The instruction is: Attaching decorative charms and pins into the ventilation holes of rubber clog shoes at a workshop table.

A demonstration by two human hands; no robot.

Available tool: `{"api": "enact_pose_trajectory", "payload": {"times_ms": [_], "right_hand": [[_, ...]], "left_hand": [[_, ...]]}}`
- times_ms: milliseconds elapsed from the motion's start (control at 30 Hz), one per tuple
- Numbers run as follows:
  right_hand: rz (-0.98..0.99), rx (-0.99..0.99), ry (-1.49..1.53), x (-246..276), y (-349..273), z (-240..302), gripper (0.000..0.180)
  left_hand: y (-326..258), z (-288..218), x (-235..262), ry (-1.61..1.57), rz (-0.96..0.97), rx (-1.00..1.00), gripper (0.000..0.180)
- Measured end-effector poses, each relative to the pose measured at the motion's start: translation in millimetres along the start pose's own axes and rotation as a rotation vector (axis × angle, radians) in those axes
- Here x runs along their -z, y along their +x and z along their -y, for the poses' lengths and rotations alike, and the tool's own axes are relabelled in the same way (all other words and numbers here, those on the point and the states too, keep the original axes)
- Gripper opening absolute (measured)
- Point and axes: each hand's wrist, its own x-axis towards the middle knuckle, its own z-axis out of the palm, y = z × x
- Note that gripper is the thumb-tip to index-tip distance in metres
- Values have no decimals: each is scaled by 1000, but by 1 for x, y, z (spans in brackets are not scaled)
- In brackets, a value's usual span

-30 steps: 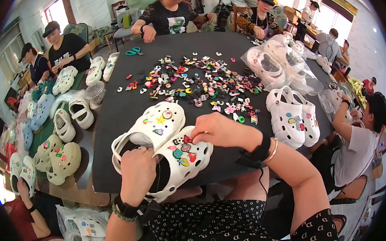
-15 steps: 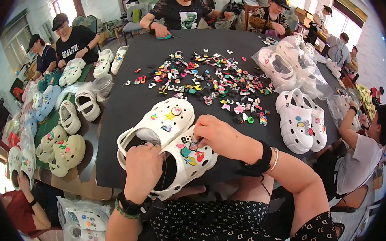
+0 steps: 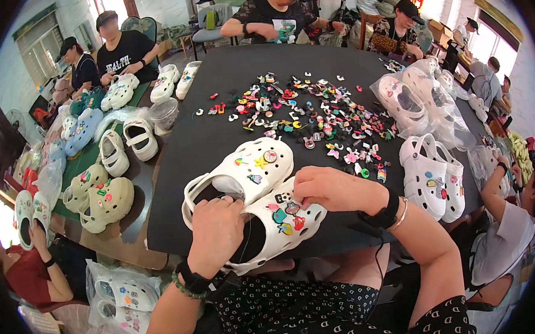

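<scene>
A pair of white clogs lies at the table's near edge, toes pointing away to the right. My left hand (image 3: 218,234) grips the nearer clog (image 3: 271,245) by its foot opening, fingertips tucked inside. Colourful shoe charms (image 3: 281,216) are set in holes across its upper. Over the toe, my right hand (image 3: 336,190) is closed with fingertips against the upper, beside a greyish round charm (image 3: 292,207); whatever they pinch is hidden. Behind it rests the other clog (image 3: 255,168), with a yellow star and several more charms.
Loose charms (image 3: 319,112) are strewn over the black table (image 3: 177,191). White clogs (image 3: 426,169) and bagged clogs (image 3: 407,97) stand at right. A side table at left holds beige clogs (image 3: 107,204) and a plastic tub (image 3: 164,112). Several people work around.
The whole view has shifted, so things sit further right. My right fingertips have moved slightly off the charm, showing more of it. A person opposite has drawn a hand back from the tabletop.
</scene>
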Motion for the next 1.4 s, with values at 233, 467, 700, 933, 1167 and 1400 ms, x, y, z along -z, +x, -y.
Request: {"api": "enact_pose_trajectory", "payload": {"times_ms": [233,467,700,933,1167,1400], "right_hand": [[-181,-142,-38,-12,-8,10,39],[-262,-87,-121,-14,-15,-2,51],[-361,-52,-72,-31,-21,-20,47],[-370,-62,-20,-34,-23,-23,43],[-412,-46,-18,-42,-29,-28,48],[-508,-80,66,-50,-36,-20,55]], "left_hand": [[3,6,-2,7,42,3,17],[4,-22,16,115,-277,12,30],[-28,-57,43,-993,192,447,36],[-8,-39,41,-1487,177,863,48],[26,-47,0,-2017,413,898,46],[42,-41,-22,-1848,612,1029,41]]}}
